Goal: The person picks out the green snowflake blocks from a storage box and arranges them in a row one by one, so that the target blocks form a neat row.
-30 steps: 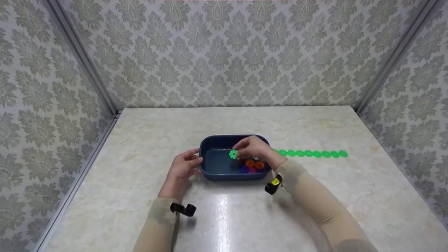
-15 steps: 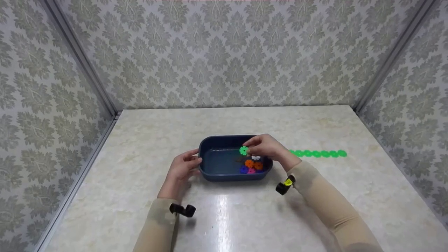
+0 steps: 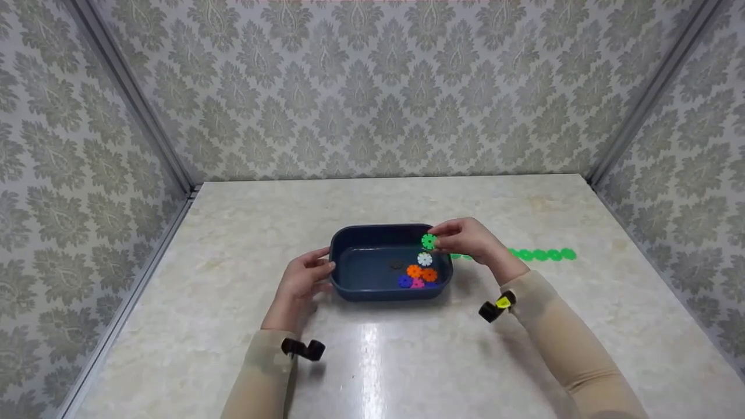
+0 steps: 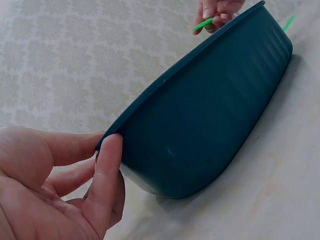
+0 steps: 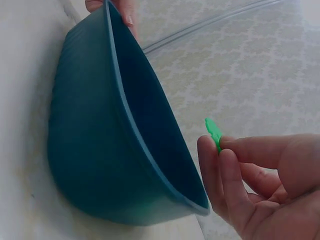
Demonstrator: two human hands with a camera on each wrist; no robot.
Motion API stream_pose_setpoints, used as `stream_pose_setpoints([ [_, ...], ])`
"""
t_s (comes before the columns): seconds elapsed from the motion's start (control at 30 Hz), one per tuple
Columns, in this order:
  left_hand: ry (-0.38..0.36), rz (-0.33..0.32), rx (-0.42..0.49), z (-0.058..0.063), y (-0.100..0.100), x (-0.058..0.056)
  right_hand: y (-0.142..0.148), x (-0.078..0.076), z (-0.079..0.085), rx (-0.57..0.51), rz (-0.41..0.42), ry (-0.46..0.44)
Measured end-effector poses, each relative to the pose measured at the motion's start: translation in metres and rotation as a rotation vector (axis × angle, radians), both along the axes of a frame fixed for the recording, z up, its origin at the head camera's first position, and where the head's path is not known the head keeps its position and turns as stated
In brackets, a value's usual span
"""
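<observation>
A dark blue plastic basin [image 3: 384,294] stands on the table. My left hand [image 3: 302,276] holds its left end, with fingertips at the rim in the left wrist view. My right hand [image 3: 468,240] pinches a green snowflake building disc [image 3: 428,241] between thumb and fingers, above the basin's right rim. Seen edge-on in the right wrist view, that disc [image 5: 213,134] sticks up from the fingertips. Inside the basin's right half lie a white disc [image 3: 425,259], orange discs [image 3: 429,274], a pink one [image 3: 417,283] and blue ones [image 3: 405,281].
A straight row of several green discs [image 3: 541,255] extends to the right of the basin on the pale marbled table [image 3: 244,215]; my right hand and wrist cover part of it. Patterned walls [image 3: 361,87] enclose the table at the back and both sides.
My right hand has moved right and slightly away with the green disc, from over the basin's middle to its right rim. The white disc now shows fully. My left hand stays put.
</observation>
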State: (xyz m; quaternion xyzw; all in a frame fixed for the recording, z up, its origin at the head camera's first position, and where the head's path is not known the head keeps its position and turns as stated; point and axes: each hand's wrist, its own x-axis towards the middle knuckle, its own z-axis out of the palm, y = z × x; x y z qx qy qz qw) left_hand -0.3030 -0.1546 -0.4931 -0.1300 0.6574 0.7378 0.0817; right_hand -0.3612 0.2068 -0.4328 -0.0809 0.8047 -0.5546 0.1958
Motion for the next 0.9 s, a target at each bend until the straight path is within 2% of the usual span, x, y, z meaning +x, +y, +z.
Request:
stream_pose_setpoints([
  [0.1,-0.002,0.004,0.003,0.000,0.000,0.000,0.011,0.001,0.000,0.010,-0.025,0.007],
  [0.43,0.003,0.007,0.006,0.001,0.000,0.001,0.049,0.002,-0.003,-0.065,-0.088,-0.007],
  [0.9,-0.009,0.005,-0.017,0.002,0.000,0.001,0.105,0.011,-0.009,-0.076,-0.169,-0.022],
])
